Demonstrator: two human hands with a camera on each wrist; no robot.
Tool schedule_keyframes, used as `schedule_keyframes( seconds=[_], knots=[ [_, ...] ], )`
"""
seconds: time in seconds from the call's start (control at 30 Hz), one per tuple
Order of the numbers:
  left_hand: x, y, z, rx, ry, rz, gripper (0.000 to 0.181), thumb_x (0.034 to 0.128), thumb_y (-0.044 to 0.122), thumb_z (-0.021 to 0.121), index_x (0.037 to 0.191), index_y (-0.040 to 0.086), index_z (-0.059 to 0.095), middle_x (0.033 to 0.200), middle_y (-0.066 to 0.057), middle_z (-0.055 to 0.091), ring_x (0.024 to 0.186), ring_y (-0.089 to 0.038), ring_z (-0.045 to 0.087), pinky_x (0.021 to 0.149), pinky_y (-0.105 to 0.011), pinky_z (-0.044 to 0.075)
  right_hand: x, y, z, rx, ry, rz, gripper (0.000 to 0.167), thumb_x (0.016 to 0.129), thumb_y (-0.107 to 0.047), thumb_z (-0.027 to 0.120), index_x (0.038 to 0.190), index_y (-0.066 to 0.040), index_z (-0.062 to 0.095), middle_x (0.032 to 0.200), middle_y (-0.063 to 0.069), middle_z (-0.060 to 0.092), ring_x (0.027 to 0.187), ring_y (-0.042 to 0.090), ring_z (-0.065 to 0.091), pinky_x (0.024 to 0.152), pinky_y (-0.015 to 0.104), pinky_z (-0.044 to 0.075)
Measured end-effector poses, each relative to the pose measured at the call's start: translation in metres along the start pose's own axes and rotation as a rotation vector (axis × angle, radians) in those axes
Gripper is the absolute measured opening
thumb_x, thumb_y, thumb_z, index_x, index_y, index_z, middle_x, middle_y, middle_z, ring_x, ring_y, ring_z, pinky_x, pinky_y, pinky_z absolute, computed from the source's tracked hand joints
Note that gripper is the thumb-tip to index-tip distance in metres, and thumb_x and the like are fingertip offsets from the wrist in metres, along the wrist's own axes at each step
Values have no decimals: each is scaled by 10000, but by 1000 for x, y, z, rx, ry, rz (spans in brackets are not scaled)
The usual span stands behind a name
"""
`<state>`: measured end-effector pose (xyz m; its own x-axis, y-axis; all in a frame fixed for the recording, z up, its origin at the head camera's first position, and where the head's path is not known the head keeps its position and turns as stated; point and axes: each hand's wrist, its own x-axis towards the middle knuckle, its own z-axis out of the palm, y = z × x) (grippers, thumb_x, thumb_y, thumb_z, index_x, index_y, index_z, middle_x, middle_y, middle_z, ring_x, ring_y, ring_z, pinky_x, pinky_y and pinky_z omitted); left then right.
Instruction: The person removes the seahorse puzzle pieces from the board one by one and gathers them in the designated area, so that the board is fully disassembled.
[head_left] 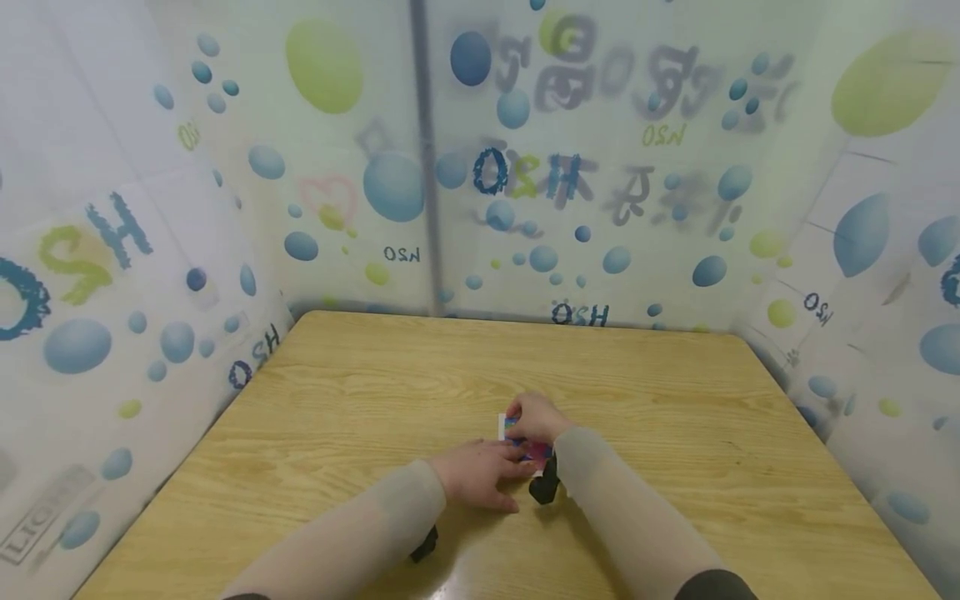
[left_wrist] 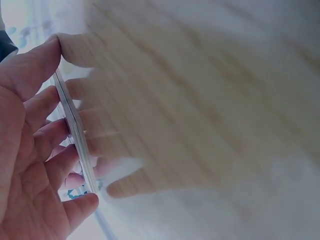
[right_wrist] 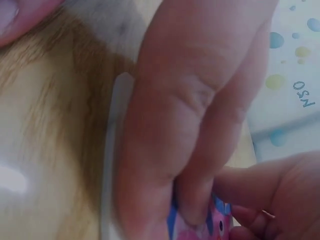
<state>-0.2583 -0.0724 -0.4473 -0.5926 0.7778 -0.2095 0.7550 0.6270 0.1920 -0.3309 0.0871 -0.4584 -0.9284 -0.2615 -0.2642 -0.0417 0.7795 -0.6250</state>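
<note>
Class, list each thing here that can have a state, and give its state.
Multicoloured, white-edged rectangular printed card: flat on the brown wooden table, partly covered
Left hand: fingers extended, resting on the card
Right hand: fingers bent, at the card; grip unclear
White sheeting with blue and green drops: hanging behind the table

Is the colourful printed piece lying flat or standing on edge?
Flat: in the head view, the printed piece shows its coloured face upward on the table, partly beneath the left hand.
</note>
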Motion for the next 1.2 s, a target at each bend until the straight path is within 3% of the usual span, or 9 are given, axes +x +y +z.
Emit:
schedule_keyframes(
  seconds=[1.2],
  knots=[
    [-1,0,0,8,-5,-2,630,909,497,596,1473,296,401,1553,-13,293,1412,-186,285,1131,-383,282,-2,5,-2,28,-19,-61,274,803,-102,781,1033,-97,633,963,38,597,891,202,555,844,409,490]
  ],
)
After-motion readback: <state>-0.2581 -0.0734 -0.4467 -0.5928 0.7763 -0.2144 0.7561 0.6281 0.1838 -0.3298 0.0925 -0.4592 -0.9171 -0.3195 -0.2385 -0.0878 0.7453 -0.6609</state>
